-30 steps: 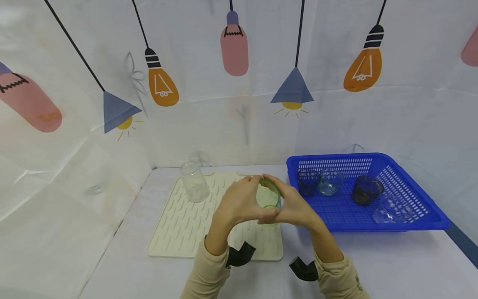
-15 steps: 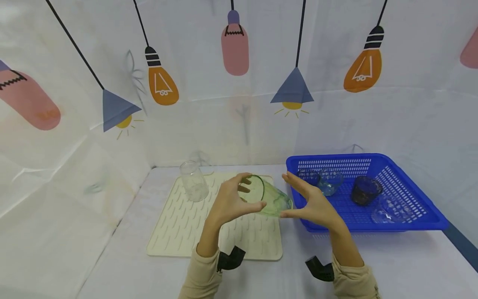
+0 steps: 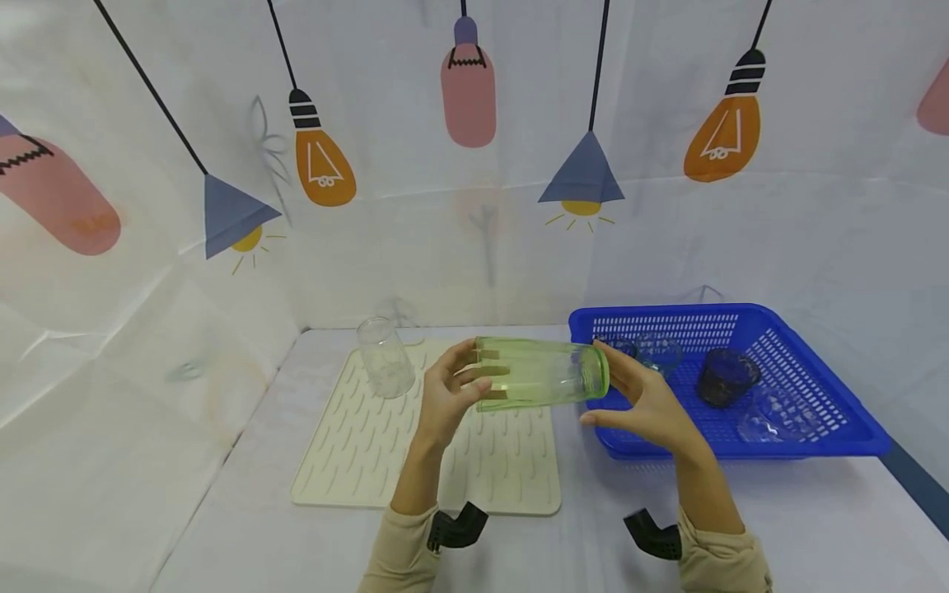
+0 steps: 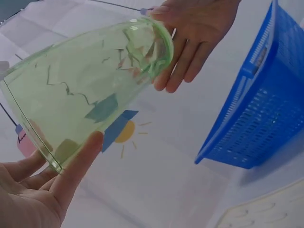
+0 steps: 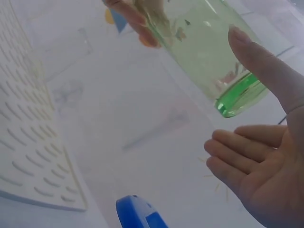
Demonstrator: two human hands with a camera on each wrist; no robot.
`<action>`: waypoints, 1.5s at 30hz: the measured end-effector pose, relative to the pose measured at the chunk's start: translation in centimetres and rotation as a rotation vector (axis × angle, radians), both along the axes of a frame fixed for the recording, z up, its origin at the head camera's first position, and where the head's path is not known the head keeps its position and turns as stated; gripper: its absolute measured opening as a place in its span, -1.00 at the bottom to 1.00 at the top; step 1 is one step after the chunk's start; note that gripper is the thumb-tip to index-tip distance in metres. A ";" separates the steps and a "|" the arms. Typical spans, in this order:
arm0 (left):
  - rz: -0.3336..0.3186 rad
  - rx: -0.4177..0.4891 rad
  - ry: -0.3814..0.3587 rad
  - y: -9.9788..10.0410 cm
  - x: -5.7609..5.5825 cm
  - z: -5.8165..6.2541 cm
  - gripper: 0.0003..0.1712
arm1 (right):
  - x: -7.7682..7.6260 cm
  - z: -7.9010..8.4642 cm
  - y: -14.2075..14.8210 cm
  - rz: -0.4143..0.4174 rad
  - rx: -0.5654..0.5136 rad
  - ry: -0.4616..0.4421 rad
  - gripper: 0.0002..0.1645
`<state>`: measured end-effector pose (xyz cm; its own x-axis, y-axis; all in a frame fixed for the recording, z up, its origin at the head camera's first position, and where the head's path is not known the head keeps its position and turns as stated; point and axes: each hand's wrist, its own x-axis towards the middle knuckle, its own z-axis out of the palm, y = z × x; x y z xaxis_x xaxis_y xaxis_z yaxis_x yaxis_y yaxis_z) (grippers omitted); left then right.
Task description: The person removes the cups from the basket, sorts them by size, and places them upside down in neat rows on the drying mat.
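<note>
A pale green drinking glass (image 3: 537, 372) is held on its side above the mat, its thick base to the right. My left hand (image 3: 451, 394) grips it at the rim end, with fingers behind and thumb in front; the left wrist view shows fingers at the rim of the green glass (image 4: 80, 90). My right hand (image 3: 652, 408) is spread at the base end, its fingertips close to the bottom edge. In the right wrist view, the right palm (image 5: 266, 161) faces the glass's heavy base, with the thumb overlapping the glass.
A cream ridged drying mat (image 3: 356, 461) lies on the white table. At its back left stands a clear glass (image 3: 385, 362). On the right, a blue plastic basket (image 3: 749, 451) contains several glasses, among them a dark cup (image 3: 728, 379).
The green glass has turned from pointing forward to lying sideways, base to the right. My right hand has come off it and moved right; my left hand keeps hold at the rim end.
</note>
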<state>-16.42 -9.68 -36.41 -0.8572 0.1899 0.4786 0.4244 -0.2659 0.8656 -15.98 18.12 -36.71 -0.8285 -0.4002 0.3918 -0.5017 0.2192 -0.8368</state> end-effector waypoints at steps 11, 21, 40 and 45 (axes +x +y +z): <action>-0.173 0.226 -0.027 1.2 -0.2 -1.2 -0.23 | -0.3 0.2 -1.5 0.214 -0.316 0.066 -0.05; -0.357 0.190 -0.009 1.0 -0.3 -1.6 -0.30 | 0.0 0.4 -3.2 0.310 -0.644 0.060 -0.11; -0.028 -0.361 -0.083 -6.3 2.5 -6.8 -0.52 | -0.7 -0.7 -2.6 0.290 -0.748 0.055 -0.26; 0.259 -0.568 -0.147 -9.2 3.9 -8.0 -0.53 | -0.9 -1.2 -2.5 0.187 -0.679 0.012 -0.26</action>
<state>-12.49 -18.86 -44.45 -0.9583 0.1571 0.2385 0.2797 0.3464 0.8954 -16.90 15.63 -37.90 -0.7636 -0.1994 0.6141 -0.4901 -0.4402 -0.7524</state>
